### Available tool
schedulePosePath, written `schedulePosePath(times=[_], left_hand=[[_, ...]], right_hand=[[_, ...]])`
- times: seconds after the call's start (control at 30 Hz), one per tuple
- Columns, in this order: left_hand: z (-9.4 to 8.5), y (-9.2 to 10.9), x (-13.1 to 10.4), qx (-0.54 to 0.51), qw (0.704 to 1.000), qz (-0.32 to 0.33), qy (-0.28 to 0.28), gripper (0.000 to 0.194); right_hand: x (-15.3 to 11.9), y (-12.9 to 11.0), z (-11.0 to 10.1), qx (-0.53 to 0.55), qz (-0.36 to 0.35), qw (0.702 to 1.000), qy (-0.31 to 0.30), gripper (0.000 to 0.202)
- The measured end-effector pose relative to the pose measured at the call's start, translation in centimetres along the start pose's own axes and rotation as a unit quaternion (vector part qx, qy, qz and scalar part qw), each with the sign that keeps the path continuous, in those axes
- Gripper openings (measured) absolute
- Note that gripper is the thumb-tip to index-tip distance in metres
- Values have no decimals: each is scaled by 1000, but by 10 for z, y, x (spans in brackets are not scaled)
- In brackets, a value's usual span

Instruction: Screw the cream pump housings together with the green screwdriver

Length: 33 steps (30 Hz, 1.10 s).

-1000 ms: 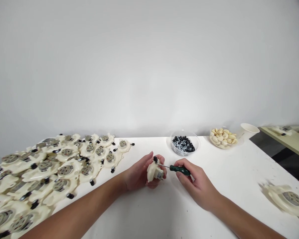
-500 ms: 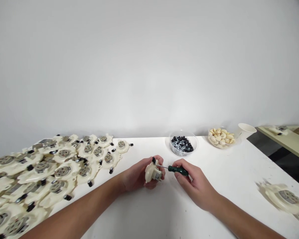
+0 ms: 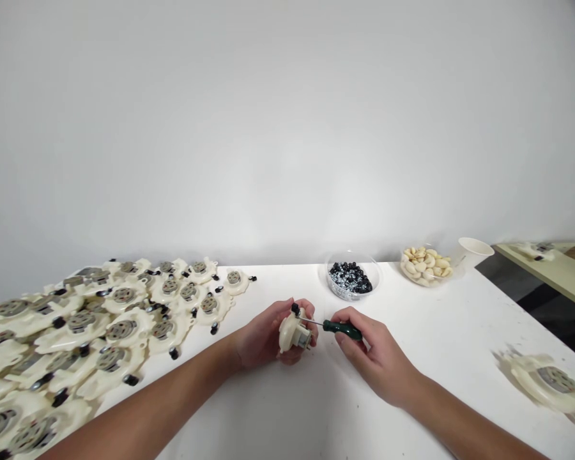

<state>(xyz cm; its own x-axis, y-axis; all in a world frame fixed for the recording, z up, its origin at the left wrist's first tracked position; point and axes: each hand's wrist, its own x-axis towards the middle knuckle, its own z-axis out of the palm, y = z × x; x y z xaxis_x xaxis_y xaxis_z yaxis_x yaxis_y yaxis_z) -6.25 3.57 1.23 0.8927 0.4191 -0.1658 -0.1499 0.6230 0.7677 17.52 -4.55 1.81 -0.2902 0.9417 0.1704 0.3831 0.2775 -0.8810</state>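
Observation:
My left hand (image 3: 263,335) is closed around a cream plastic motor housing (image 3: 290,333), tilted on its side above the table. A small black knob-like piece (image 3: 296,308) sits at the top of this housing. In my right hand (image 3: 381,354) is a screwdriver (image 3: 344,329) with a dark green handle, gripped between thumb and fingers. Its thin shaft points left, and the tip meets the housing close to the black piece. Whether the tip sits in a screw is too small to tell.
Many similar motor housings (image 3: 122,329) are piled on the left of the white table (image 3: 249,409). Behind my hands stands a clear bowl of black parts (image 3: 349,278). Farther right are a bowl of cream pieces (image 3: 424,265), a white cup (image 3: 474,252) and a single housing (image 3: 546,383).
Almost nothing differs. Both hands keep their places, and the screwdriver stays against the housing with at most a very slight shift.

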Motion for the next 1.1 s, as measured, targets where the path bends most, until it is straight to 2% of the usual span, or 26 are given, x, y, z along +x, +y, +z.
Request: schedulePosePath(times=[0.77, 0.93, 1.1], left_hand=[[-3, 0, 0, -25, 1000, -1, -10, 28], [1, 3, -1, -16, 1000, -9, 15, 23], [4, 5, -1, 4, 1000, -1, 11, 35]], right_hand=[[0, -2, 0, 11, 7, 1000, -17, 16], [-1, -2, 0, 5, -1, 1000, -20, 16], [1, -1, 0, 2, -4, 1000, -23, 15]])
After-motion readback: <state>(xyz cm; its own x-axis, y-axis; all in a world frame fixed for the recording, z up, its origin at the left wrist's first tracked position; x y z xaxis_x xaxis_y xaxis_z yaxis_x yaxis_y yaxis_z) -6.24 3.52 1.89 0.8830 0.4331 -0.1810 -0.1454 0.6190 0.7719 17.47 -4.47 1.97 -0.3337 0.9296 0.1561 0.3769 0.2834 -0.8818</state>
